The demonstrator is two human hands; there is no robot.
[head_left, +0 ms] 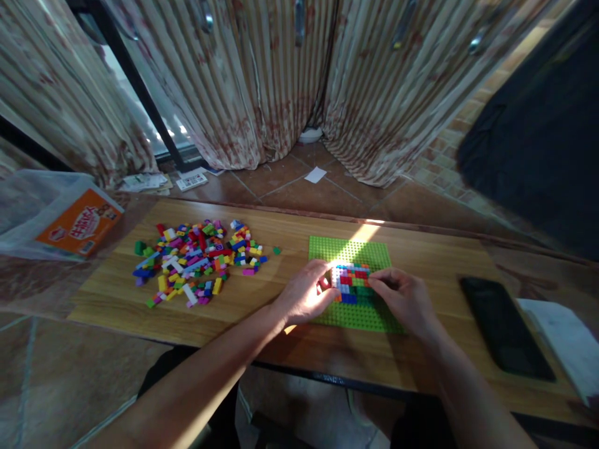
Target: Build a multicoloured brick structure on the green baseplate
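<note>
A green studded baseplate (322, 248) lies on the wooden table, partly in a strip of sunlight. On its middle sits a low block of toy bricks (353, 282) in red, blue, white, orange, lime and dark green. My left hand (306, 294) grips the block's left edge, with thumb and forefinger against it and the other fingers curled under. At the block's right edge, my right hand (406, 298) has thumb and forefinger pinched together. Whatever is between those fingertips is too small to make out.
A spread pile of loose coloured bricks (196, 262) covers the table's left part, with a small green brick (276, 251) apart from it. A clear plastic tub (28, 206) stands at far left. A black phone (505, 327) and white paper (561, 343) lie at right.
</note>
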